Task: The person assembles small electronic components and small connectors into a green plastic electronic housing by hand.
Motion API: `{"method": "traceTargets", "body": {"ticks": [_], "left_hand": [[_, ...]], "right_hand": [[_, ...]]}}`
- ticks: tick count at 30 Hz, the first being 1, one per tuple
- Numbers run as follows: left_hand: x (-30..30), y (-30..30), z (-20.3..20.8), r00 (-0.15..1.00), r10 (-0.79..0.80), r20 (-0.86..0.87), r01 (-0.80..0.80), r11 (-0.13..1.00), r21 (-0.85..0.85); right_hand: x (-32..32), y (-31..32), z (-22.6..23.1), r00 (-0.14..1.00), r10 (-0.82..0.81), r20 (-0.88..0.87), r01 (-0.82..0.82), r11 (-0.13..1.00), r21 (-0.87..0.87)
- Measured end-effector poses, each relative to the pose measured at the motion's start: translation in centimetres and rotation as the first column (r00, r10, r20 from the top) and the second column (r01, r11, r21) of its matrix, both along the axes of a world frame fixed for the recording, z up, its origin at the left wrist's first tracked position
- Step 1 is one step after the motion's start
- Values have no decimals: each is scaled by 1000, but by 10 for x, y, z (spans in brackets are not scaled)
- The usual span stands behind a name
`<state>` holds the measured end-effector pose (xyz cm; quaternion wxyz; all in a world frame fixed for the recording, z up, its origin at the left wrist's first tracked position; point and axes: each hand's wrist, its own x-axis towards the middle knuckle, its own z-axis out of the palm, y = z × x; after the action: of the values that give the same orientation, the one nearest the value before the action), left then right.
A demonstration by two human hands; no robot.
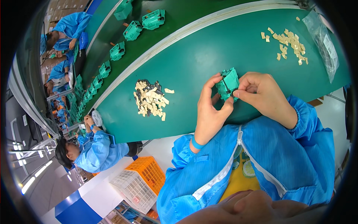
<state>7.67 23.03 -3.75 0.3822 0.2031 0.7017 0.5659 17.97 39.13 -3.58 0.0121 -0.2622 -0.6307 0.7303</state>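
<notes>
Both hands meet at one green housing, held up over the desk. The left hand is clamped around its left side, thumb below; the right hand brings thumb and forefinger to its lower right corner, and I cannot tell whether they pinch a small part there. Left of the hands lies a heap of cream and black pieces; beyond the right hand are scattered cream pieces, then a clear plastic bag. Farther off, past the left hand, a dark green belt carries similar housings.
</notes>
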Motion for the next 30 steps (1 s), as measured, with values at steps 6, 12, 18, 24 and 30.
{"method": "traceTargets", "body": {"ticks": [6, 12, 18, 24, 30], "left_hand": [[-1, 0, 0, 1000, -8, -5, 8, 1000, -5], [-3, 2, -1, 1000, -10, 16, 10, 1000, 1], [-14, 3, 8, 993, -47, 109, 33, 991, 128], [-50, 50, 25, 948, -76, -309, 67, 997, -40], [-171, 151, -67, 269, 138, -953, -306, 951, 52]], "right_hand": [[1, -3, -4, 999, -29, -23, 30, 999, 43], [-3, 2, -18, 996, -50, -74, 43, 995, -95], [-8, 21, -19, 983, -38, -179, -45, 897, -440], [-23, 36, -25, 924, -207, -322, 126, 959, -255], [-18, 36, -67, 905, -306, -296, 292, 952, -90]]}}
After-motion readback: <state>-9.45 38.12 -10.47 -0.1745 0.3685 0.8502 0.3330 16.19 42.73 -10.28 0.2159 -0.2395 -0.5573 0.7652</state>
